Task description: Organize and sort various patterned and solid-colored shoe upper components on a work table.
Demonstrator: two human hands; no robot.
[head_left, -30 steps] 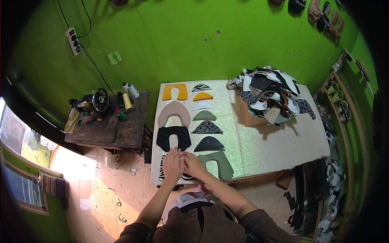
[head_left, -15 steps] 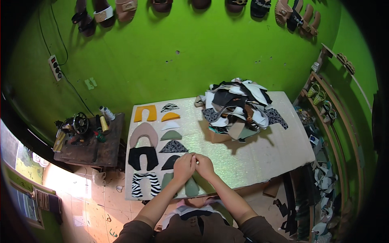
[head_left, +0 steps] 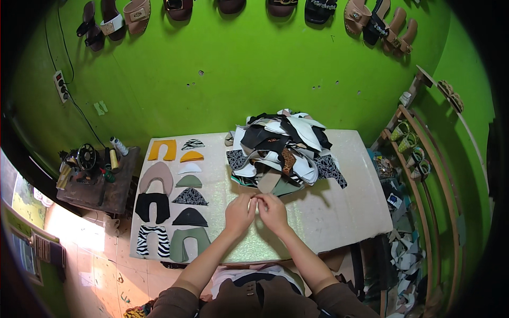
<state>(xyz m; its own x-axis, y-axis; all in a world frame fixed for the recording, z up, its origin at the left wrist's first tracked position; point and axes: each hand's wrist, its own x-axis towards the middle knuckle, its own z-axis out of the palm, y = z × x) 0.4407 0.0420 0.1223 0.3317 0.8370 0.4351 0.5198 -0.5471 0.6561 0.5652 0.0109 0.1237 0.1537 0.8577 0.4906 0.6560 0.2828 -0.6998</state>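
Observation:
My left hand (head_left: 240,214) and my right hand (head_left: 273,212) meet at the fingertips over the table, just in front of a heap of cut material scraps (head_left: 281,143). Both have their fingers curled and pressed together; whatever may be between them is hidden. Left of my hands lie cut pieces in two columns. Among the U-shaped ones are a yellow (head_left: 162,150), a pink (head_left: 157,177), a black (head_left: 152,207), a zebra-striped (head_left: 153,241) and a green piece (head_left: 190,245). Several smaller half-round pieces, such as a dark one (head_left: 190,217), make up the other column.
The pale table (head_left: 344,212) stands against a green wall hung with sandals (head_left: 319,10). A sewing machine (head_left: 86,157) with thread cones (head_left: 119,146) is on a small dark table at left. To the right are a wooden shoe rack (head_left: 419,159) and piled scraps (head_left: 405,259).
My view has swung right. Relative to the table, my hands have moved right, away from the cut pieces and closer to the heap. The green U-shaped piece now shows almost whole.

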